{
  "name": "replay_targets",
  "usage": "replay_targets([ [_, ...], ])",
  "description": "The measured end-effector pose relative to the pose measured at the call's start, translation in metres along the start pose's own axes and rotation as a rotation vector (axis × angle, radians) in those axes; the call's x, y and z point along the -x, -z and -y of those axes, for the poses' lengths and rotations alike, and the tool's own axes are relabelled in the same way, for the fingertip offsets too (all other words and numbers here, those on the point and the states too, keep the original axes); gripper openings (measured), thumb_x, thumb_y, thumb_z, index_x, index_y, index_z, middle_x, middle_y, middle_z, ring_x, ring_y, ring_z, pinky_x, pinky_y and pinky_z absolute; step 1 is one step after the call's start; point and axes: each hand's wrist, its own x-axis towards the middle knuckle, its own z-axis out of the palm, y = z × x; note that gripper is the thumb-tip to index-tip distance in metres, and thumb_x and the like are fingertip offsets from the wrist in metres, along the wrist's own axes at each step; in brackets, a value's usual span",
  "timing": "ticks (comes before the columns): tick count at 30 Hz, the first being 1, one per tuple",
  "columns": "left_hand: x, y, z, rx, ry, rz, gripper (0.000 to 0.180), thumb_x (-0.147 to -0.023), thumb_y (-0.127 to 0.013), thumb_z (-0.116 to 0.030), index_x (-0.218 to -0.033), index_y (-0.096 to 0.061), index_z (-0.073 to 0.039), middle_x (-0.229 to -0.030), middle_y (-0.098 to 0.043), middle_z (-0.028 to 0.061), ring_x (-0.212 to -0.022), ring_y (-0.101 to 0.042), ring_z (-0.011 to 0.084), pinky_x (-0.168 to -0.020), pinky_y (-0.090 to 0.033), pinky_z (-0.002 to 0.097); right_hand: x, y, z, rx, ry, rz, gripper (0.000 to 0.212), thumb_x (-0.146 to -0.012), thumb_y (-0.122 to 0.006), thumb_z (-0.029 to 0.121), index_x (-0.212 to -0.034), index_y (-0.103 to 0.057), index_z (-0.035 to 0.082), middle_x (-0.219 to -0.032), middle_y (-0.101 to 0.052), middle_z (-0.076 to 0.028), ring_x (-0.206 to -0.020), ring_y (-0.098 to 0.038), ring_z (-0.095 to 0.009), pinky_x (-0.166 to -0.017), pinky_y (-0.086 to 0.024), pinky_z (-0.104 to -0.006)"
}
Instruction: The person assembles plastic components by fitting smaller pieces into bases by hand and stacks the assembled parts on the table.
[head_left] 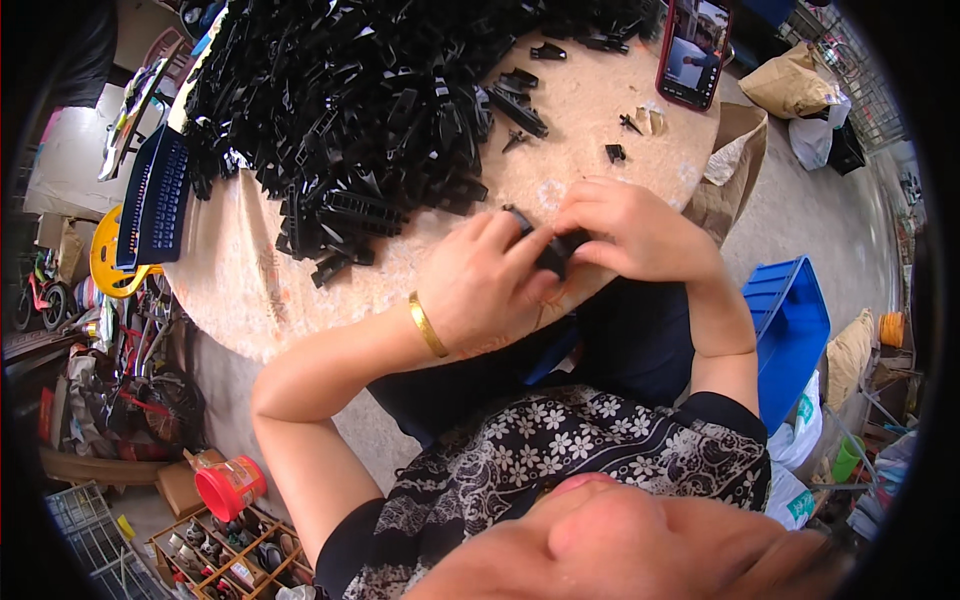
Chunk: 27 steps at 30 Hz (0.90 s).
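Observation:
Above the near edge of the round table, my left hand and my right hand meet around a small black plastic part. Fingers of both hands are closed on it and cover much of its shape. A gold bracelet circles my left wrist. Beyond my hands, a large heap of black plastic parts spreads over the far and left side of the table. A few loose black pieces lie on the patterned tablecloth past my right hand.
A phone with a lit screen stands at the table's far right. A blue basket and a yellow stool are at the left. On the floor are a blue crate to the right and a red bucket at lower left.

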Motion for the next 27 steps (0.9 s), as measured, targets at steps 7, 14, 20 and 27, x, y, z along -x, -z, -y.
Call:
replay_targets([
  [7,-0.007,-0.006,0.012,0.039,-0.205,-0.111,0.028,-0.068,-0.071,-0.009,-0.094,-0.062,-0.006,-0.099,-0.055,0.0119,-0.089,-0.055,0.0318,-0.077,-0.047,0.0391,-0.003,0.015,-0.011,0.012,-0.054,-0.196,0.028,-0.066,-0.072,0.002,-0.093,-0.066,0.002,-0.089,-0.063,-0.011,-0.086,-0.058,-0.028,-0.075,-0.047,-0.0365],
  [14,-0.006,0.014,0.017,0.118,0.044,-0.163,0.022,-0.069,-0.069,0.0,-0.09,-0.063,-0.004,-0.093,-0.058,0.0123,-0.087,-0.057,0.0319,-0.075,-0.049,0.0367,-0.004,0.001,-0.001,0.076,0.027,-0.103,0.03,-0.064,-0.075,0.007,-0.093,-0.067,0.003,-0.084,-0.061,-0.01,-0.082,-0.057,-0.03,-0.074,-0.044,-0.038],
  [20,-0.002,0.016,0.025,0.089,-0.029,-0.066,0.019,-0.066,-0.075,-0.006,-0.082,-0.066,-0.002,-0.078,-0.058,0.0104,-0.077,-0.057,0.0302,-0.067,-0.048,0.0379,-0.004,-0.009,0.019,0.272,0.021,-0.18,0.021,-0.067,-0.071,0.012,-0.086,-0.066,0.005,-0.078,-0.056,-0.009,-0.08,-0.056,-0.029,-0.072,-0.043,-0.0386],
  [27,-0.001,0.002,0.026,0.186,-0.085,-0.13,0.02,-0.065,-0.076,-0.008,-0.079,-0.065,-0.001,-0.076,-0.057,0.011,-0.073,-0.057,0.0305,-0.063,-0.047,0.0385,-0.014,-0.017,0.011,0.167,0.088,-0.144,0.02,-0.065,-0.07,0.012,-0.082,-0.063,0.004,-0.079,-0.055,-0.009,-0.081,-0.055,-0.029,-0.074,-0.044,-0.0388],
])
